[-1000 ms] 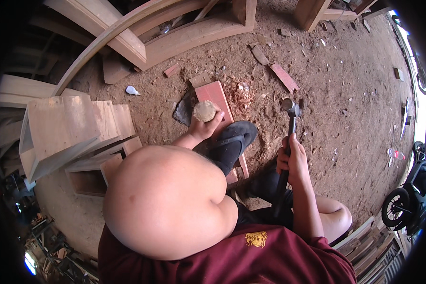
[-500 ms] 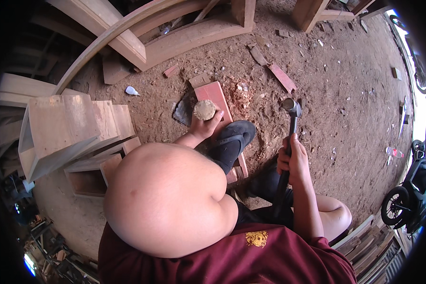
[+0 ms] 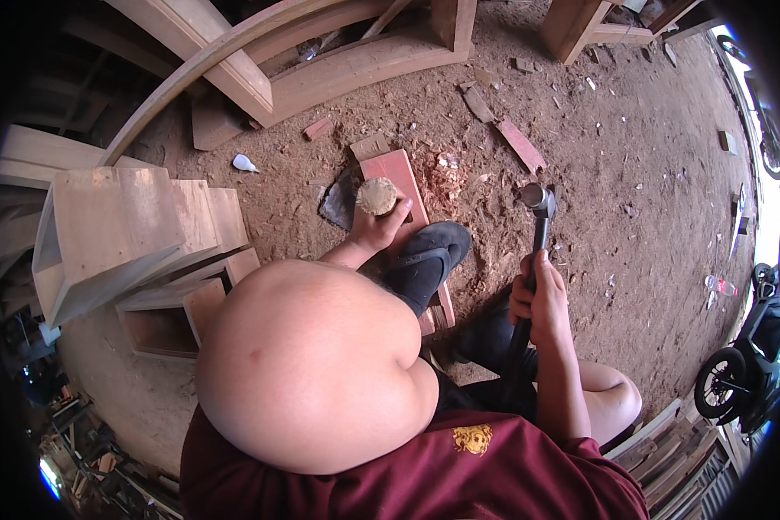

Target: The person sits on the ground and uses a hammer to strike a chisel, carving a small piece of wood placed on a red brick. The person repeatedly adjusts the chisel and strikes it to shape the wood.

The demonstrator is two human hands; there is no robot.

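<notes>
While the bent left knee (image 3: 308,364) bulged up nearest to view, just beyond the dark red shirt (image 3: 347,490), the right hand (image 3: 542,299) held a hammer (image 3: 540,232) out to the person's right, its fingers clamped around the dark shaft. That shaft ran away from the person and leaned slightly rightward, its metal head at the far end with one round face turned up and to the left. The right forearm reached almost straight ahead.

Across a gap to the left, the left hand (image 3: 380,230) gripped a round wooden handle (image 3: 377,197), fingers wrapped about it, thumb on its right side. Its pale, rough top showed nearly end-on, so its long axis seemed close to upright; its lower end was hidden. The hammer's head lay well apart from that top, to its right and about as far out from the person.

Below the left hand a reddish board (image 3: 390,163) lay lengthwise away from the person, slanting left, and a black sandal (image 3: 451,238) rested on it. Shavings (image 3: 445,173) lay beside its right edge. Farther out, a reddish strip (image 3: 520,146) lay on the dirt floor (image 3: 633,208), with a wooden frame (image 3: 355,82) beyond and a motorbike (image 3: 745,364) at the far right.
</notes>
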